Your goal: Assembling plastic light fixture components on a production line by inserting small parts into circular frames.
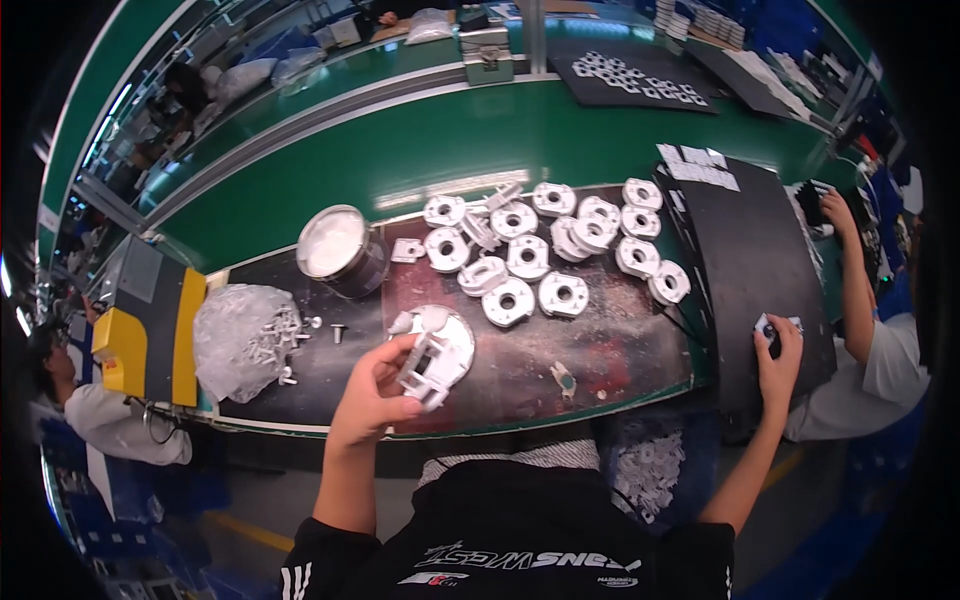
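My left hand (372,396) is closed around a white plastic bracket-like part (424,372) with an open middle. That part is held tilted over a round white dish (462,335) near the table's front edge. Far to the right, my right hand (780,362) grips a small white plastic part with a dark centre (768,328), low over or touching a black board (745,250). Several white ring-shaped housings (527,257) with round holes stand in a loose cluster beyond the dish. A small flat white piece (407,250) rests at the cluster's left edge.
A dark tub (350,270) of white material stands at the back left. Left of the dish is a plastic bag (235,340) of screw-like pieces, beside a yellow-and-grey machine (150,325). Co-workers sit on both sides; one person's arm (855,290) reaches in at the right.
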Action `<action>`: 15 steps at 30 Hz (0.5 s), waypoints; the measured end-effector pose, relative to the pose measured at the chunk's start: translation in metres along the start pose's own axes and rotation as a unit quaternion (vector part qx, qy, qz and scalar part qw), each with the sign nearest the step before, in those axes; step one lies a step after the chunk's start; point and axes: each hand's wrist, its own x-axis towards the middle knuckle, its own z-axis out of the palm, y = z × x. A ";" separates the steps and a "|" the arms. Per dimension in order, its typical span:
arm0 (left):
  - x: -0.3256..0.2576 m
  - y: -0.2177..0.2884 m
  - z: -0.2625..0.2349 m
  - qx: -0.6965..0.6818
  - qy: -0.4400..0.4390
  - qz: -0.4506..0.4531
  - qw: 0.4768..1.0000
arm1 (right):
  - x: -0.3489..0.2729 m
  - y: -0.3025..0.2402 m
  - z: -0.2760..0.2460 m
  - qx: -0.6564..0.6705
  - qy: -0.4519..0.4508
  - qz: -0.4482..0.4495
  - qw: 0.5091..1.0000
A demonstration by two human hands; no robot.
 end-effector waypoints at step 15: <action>0.079 0.117 -0.269 0.520 0.394 0.185 0.735 | -0.012 0.044 0.014 -0.032 -0.017 0.007 0.999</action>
